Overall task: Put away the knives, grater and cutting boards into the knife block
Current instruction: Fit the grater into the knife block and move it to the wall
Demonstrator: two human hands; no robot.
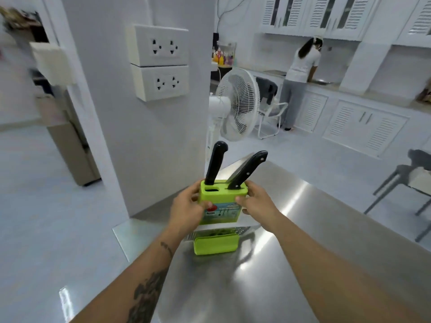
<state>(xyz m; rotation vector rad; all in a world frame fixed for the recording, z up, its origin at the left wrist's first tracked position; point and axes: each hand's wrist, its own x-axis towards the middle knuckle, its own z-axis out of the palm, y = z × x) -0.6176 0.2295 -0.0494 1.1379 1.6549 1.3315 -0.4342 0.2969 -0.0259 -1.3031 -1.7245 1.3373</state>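
Note:
A lime-green knife block is held above the steel table. My left hand grips its left side and my right hand grips its right side. Two black-handled knives stand in its top slots: one upright on the left, one leaning right with part of a wide blade showing. An empty slot sits at the front left of the top. Below the block, on the table, lies a green-handled grater, its metal mesh partly hidden by the block.
A white pillar with two socket boxes stands just behind the table's far-left corner. A white standing fan is beyond the table. A person works at the far counter. Grey chairs stand to the right.

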